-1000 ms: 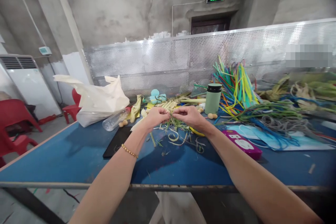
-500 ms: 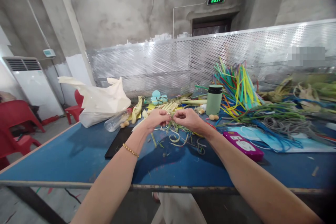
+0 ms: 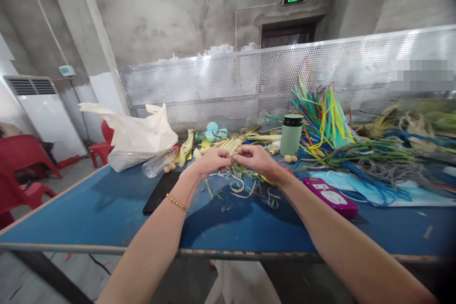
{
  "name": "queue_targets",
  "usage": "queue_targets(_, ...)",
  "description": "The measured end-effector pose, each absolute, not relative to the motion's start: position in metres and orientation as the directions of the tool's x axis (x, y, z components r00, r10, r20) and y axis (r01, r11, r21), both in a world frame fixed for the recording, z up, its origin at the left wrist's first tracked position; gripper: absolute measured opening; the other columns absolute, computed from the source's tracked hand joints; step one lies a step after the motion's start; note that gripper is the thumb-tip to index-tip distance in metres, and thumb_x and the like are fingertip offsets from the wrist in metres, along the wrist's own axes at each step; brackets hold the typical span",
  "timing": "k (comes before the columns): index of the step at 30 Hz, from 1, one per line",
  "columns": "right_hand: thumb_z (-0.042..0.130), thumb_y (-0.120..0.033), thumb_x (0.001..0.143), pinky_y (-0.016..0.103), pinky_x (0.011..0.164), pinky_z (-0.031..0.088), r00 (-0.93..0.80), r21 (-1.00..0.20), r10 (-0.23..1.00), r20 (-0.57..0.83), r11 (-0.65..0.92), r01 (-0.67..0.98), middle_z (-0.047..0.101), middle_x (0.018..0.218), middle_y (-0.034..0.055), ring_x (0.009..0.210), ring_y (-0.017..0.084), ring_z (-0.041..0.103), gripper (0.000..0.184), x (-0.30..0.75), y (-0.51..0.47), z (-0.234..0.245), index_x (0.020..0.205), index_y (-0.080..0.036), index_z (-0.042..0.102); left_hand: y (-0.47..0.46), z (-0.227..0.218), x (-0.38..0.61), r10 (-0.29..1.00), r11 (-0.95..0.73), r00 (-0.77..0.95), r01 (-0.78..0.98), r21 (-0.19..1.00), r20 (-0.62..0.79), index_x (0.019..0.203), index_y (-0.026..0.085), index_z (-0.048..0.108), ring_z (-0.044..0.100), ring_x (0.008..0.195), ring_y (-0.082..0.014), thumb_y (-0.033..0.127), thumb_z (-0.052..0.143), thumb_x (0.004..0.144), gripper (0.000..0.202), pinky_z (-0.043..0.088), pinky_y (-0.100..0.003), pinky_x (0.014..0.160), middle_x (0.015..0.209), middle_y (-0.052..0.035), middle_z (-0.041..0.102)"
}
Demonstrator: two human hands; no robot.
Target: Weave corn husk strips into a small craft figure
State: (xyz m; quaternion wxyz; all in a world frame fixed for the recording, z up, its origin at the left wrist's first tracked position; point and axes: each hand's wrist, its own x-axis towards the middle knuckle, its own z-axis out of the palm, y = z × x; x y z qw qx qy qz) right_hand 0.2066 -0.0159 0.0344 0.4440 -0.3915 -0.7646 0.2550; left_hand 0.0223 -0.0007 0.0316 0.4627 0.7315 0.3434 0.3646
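My left hand (image 3: 214, 160) and my right hand (image 3: 257, 159) meet above the middle of the blue table (image 3: 228, 228), their fingertips pinched close together. What lies between the fingers is too small to make out. Pale, dry plant strips (image 3: 228, 145) lie right behind the hands. Below them are green and whitish scraps (image 3: 237, 185), some of them curled. A gold beaded bracelet (image 3: 177, 203) circles my left wrist.
Left stand a white plastic bag (image 3: 140, 135), a clear bottle (image 3: 155, 167) and a black flat object (image 3: 162, 193). Right are a green jar (image 3: 291, 137), a purple box (image 3: 329, 198), light-blue masks (image 3: 342, 180), colourful strips (image 3: 331, 121) and tangled cords (image 3: 381, 168). A perforated metal panel (image 3: 213, 85) runs behind.
My two hands have come slightly closer together, and the fingertips now touch or nearly touch. The things on the table lie as before.
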Motion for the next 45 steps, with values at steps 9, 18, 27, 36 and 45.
queue_targets(9,0.063,-0.040,0.074,0.026,0.053,0.032,-0.258,-0.725,0.812,0.524,0.584,0.365,0.050,0.057,-0.0023,0.054,0.010,0.043,0.025,0.205,-0.013,0.034,0.067,-0.016,0.060,-0.007,0.037,0.022,0.844,-0.367,0.487,0.225,0.903,0.222,0.061,0.014,0.052,0.040,0.050,-0.0054,0.017,0.061,0.064,0.009,0.029,-0.022,0.051,0.055,0.0045,0.047)
queue_targets(18,0.071,-0.046,0.070,0.024,0.048,0.029,-0.188,-0.861,0.861,0.472,0.496,0.112,0.049,0.050,-0.0030,0.048,0.008,0.040,0.034,0.203,-0.008,0.031,0.062,-0.016,0.057,-0.002,0.034,0.025,0.834,-0.398,0.448,0.080,0.914,0.324,0.069,0.013,0.058,0.039,0.050,-0.0053,0.032,0.075,0.066,0.026,0.026,-0.022,0.050,0.056,0.0036,0.049)
queue_targets(27,0.077,-0.052,0.063,0.024,0.046,0.030,-0.094,-0.905,0.900,0.425,0.426,-0.012,0.048,0.049,-0.0031,0.045,0.007,0.040,0.042,0.194,-0.001,0.028,0.057,-0.017,0.054,0.001,0.025,0.039,0.879,-0.396,0.284,-0.016,0.918,0.384,0.069,0.012,0.058,0.043,0.049,-0.0057,0.026,0.072,0.067,0.019,0.030,-0.022,0.051,0.057,0.0022,0.054)
queue_targets(36,0.058,-0.059,0.080,0.025,0.049,0.036,-0.092,-0.793,0.852,0.515,0.514,0.326,0.064,0.071,0.0051,0.053,0.011,0.051,0.045,0.205,-0.002,0.033,0.077,-0.014,0.066,0.008,0.023,0.033,0.905,-0.307,0.299,-0.037,0.951,0.303,0.069,0.011,0.062,0.044,0.051,-0.0048,0.024,0.074,0.067,0.018,0.031,-0.022,0.052,0.060,0.0009,0.056)
queue_targets(45,0.067,-0.050,0.074,0.026,0.052,0.032,-0.152,-0.783,0.832,0.534,0.555,0.283,0.050,0.054,-0.0024,0.051,0.009,0.042,0.037,0.208,-0.003,0.033,0.064,-0.016,0.055,0.010,0.025,0.026,0.905,-0.228,0.351,-0.071,0.971,0.239,0.076,0.011,0.069,0.056,0.058,-0.0095,0.036,0.067,0.079,0.025,0.038,-0.024,0.057,0.069,-0.0055,0.066)
